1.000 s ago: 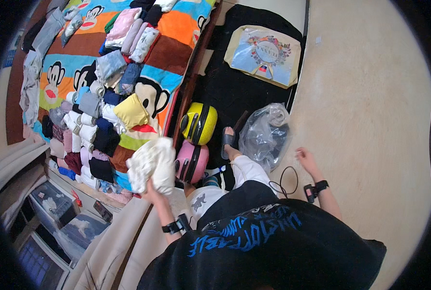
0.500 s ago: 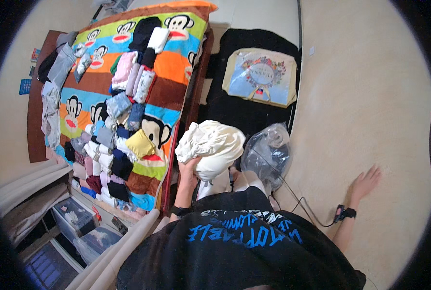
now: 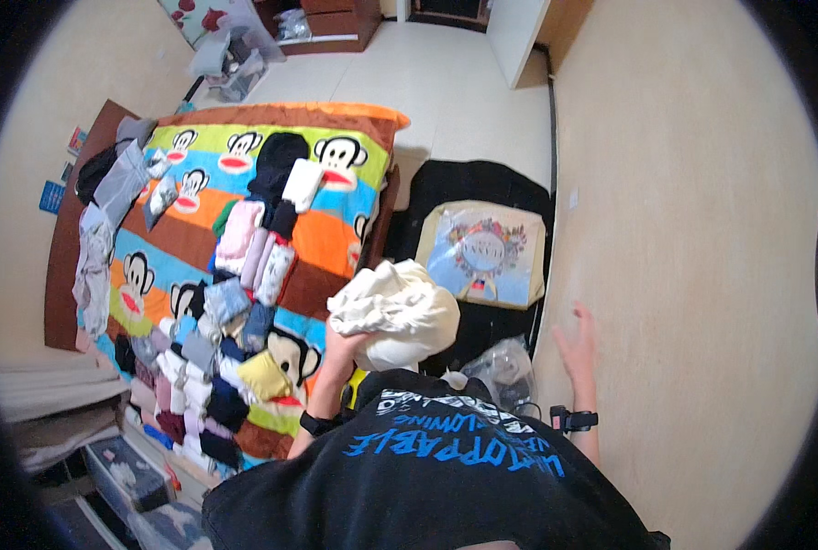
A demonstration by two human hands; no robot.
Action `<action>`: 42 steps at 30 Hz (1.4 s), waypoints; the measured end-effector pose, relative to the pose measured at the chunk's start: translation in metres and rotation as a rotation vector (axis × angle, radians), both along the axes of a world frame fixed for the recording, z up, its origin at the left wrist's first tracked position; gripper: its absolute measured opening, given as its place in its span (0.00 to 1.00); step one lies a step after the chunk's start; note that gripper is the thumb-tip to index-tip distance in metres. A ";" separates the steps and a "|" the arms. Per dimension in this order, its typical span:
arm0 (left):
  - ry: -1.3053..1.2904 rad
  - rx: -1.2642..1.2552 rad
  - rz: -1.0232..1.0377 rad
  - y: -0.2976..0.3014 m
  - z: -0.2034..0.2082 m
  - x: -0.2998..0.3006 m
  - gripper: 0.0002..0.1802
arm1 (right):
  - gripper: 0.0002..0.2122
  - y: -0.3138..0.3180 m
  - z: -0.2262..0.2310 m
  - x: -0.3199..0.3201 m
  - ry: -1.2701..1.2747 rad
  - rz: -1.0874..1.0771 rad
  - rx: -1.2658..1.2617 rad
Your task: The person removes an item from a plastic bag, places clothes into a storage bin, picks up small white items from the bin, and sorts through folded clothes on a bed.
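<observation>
A bundled cream-white cloth [image 3: 398, 316] rests in my left hand [image 3: 340, 353], which grips it from its left side in front of my body. My right hand [image 3: 576, 344] is raised near the beige wall with its fingers apart, holding nothing. To the left lies a bed with a striped monkey-print blanket [image 3: 157, 240], covered with folded and rolled clothes. Among these are a yellow folded cloth [image 3: 264, 376], a pink folded garment [image 3: 240, 227] and a white folded cloth [image 3: 303, 185].
Ahead on a black mat [image 3: 427, 179] lies a flat cream bag with a floral print [image 3: 482, 252]. A clear plastic bag [image 3: 502, 371] sits by the wall [image 3: 666, 275] at my right. Storage boxes [image 3: 129, 472] stand at the lower left, and an open door [image 3: 517, 41] is at the far end.
My right hand has moved away from the wall surface, inward and upward. The view has shifted to show more of the far floor. My left hand still holds the cloth.
</observation>
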State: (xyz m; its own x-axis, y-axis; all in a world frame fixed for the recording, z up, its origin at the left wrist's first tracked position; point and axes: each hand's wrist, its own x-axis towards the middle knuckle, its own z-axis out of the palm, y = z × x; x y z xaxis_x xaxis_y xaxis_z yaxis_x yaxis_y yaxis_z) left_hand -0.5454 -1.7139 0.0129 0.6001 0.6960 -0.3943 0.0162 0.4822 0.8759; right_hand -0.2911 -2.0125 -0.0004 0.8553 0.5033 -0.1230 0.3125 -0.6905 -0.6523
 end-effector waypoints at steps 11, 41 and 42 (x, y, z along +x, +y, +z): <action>-0.111 0.265 -0.348 0.225 -0.024 0.174 0.33 | 0.49 0.367 0.055 0.094 0.222 0.742 0.225; 0.004 -0.173 1.176 0.159 -0.004 0.354 0.28 | 0.31 0.620 0.000 0.241 0.816 2.122 -0.094; -0.003 -0.172 1.241 0.152 -0.004 0.352 0.28 | 0.31 0.618 -0.001 0.233 0.811 2.138 -0.106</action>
State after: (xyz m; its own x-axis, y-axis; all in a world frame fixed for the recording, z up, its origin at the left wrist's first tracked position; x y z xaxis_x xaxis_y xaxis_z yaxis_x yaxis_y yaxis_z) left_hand -0.1934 -1.5618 0.0084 -0.4219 0.7317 -0.5354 -0.5324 0.2781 0.7995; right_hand -0.0584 -1.3945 -0.0017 -0.9513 0.2804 -0.1279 0.1726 0.1412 -0.9748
